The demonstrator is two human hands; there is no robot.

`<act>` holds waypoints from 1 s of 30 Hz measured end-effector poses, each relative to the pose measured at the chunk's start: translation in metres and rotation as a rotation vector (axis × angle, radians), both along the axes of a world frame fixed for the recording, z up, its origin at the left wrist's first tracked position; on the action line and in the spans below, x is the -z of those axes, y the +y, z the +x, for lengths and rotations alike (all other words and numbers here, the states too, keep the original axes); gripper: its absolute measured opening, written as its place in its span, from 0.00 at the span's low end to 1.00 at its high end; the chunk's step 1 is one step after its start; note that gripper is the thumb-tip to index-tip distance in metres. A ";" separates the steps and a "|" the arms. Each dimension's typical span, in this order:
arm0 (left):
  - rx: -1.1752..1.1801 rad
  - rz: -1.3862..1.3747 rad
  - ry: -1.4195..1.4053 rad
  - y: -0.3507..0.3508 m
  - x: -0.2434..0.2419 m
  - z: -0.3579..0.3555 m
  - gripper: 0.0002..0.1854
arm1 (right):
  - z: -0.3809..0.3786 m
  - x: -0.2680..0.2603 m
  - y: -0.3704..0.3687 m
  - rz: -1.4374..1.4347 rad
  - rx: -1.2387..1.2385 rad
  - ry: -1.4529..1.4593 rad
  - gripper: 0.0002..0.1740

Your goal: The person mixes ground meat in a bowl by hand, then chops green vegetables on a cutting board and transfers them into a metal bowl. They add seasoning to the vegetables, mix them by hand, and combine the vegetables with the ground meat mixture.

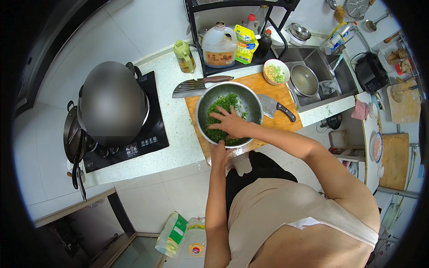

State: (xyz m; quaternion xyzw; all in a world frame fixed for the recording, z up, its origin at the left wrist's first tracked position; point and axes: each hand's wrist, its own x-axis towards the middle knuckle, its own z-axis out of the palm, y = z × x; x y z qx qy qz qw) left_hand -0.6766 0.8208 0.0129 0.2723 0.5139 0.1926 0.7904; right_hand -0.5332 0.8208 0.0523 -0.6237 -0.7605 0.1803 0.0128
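A round stainless steel bowl (254,100) rests on a wooden cutting board (288,97) and holds finely chopped green herbs (229,99). My left hand (219,154) grips the bowl's near rim, thumb on top and fingers below. Inside the bowl, my right hand (231,123) presses into the herbs with its fingers spread; whether it pinches any is hidden. A cleaver (268,105) with a dark handle lies right of the bowl. Behind it to the left is a slotted knife (191,86). A small bowl (276,72) of chopped greens and pale bits stands at the board's back right.
An induction cooktop (156,114) carries a large pot, blurred in view, with pans at its left. Behind the board, a black rack (218,71) holds a plastic jug (219,45) and bottles. A sink (315,57) with a metal basin (304,80) lies to the right.
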 end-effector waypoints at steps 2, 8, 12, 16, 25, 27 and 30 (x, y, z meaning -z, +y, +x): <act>0.007 0.005 -0.020 0.000 -0.004 0.000 0.26 | 0.012 -0.002 0.009 -0.115 0.006 -0.133 0.40; -0.012 0.044 -0.052 0.000 -0.011 -0.007 0.24 | 0.080 0.009 0.033 -0.011 0.307 0.186 0.39; 0.051 -0.008 -0.004 0.003 0.002 0.005 0.24 | 0.068 0.041 0.017 -0.016 0.334 0.123 0.42; -0.009 -0.012 -0.042 0.004 0.002 -0.003 0.24 | 0.042 0.025 0.003 -0.109 0.074 0.507 0.39; 0.037 -0.050 -0.021 0.002 0.038 -0.002 0.21 | 0.041 0.027 0.020 -0.082 -0.060 -0.138 0.35; -0.055 -0.061 -0.015 -0.001 0.016 -0.005 0.21 | 0.052 0.005 0.031 -0.088 -0.008 -0.139 0.33; -0.081 -0.023 -0.025 -0.003 0.008 -0.003 0.21 | 0.059 0.014 0.057 -0.013 0.123 0.110 0.32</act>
